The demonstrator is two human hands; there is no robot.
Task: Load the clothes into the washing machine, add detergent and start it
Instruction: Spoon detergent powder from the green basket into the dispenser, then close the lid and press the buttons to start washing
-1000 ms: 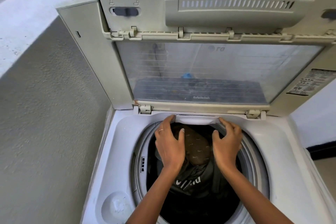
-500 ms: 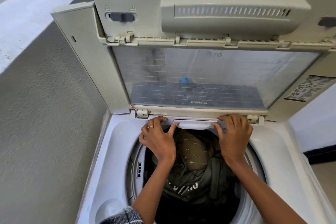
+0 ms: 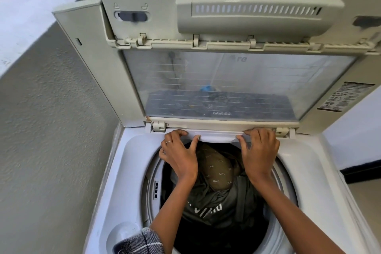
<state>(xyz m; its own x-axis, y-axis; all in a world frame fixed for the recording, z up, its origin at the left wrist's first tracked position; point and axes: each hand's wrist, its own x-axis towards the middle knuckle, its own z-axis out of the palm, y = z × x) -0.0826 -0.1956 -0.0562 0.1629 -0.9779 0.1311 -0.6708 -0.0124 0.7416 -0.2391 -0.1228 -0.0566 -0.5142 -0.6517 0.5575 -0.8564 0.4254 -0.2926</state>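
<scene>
Both hands grip the white detergent drawer [image 3: 216,136] at the back rim of the washing machine [image 3: 123,171]: left hand [image 3: 179,155] on its left end, right hand [image 3: 260,150] on its right, seemingly pulling. Dark clothes [image 3: 216,192] lie in the drum just below them.

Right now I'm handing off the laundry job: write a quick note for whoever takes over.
Left hand: fingers on the left end of the white drawer at the tub's back rim.
Right hand: fingers on its right end.
Lid: folded open, upright.
Clothes: dark and olive garments in the drum.
Done: loading, by the look of it.
Left: detergent (none in view), close lid, start.
</scene>
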